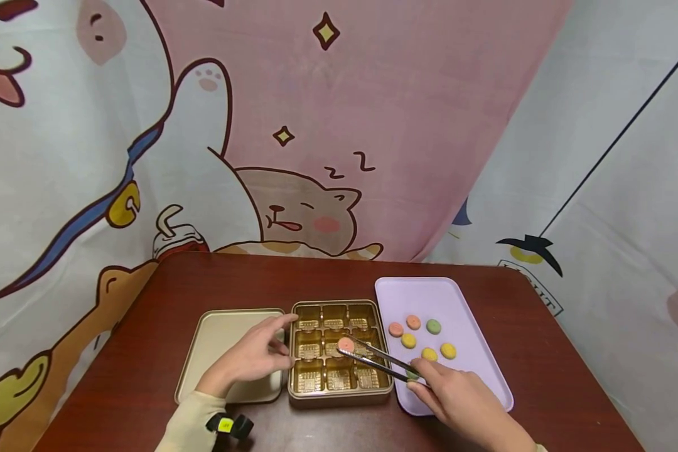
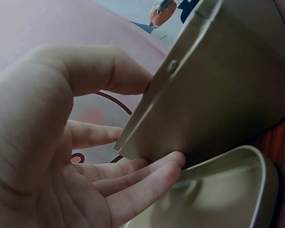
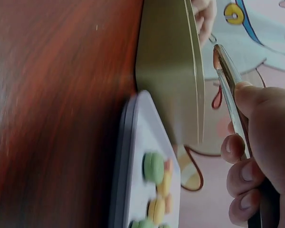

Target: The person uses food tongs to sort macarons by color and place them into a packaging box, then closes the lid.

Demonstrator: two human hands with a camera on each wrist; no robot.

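Observation:
A gold tin box (image 1: 339, 397) with a gold divided insert stands in the middle of the table. My left hand (image 1: 255, 353) touches its left side and rim, fingers spread and fairly straight; the left wrist view shows the thumb and fingertips against the box wall (image 2: 204, 90). My right hand (image 1: 463, 398) grips metal tongs (image 1: 380, 364). Between the tong tips is a pink macaron (image 1: 346, 344), held above the middle of the insert. In the right wrist view the tongs (image 3: 232, 102) rise above the box rim.
A lilac tray (image 1: 424, 292) to the right bears several pink, yellow and green macarons (image 1: 408, 341). One green macaron (image 1: 412, 375) is partly hidden behind the tongs. The gold lid (image 1: 220, 326) lies left of the box, under my left hand. A patterned cloth hangs behind the table.

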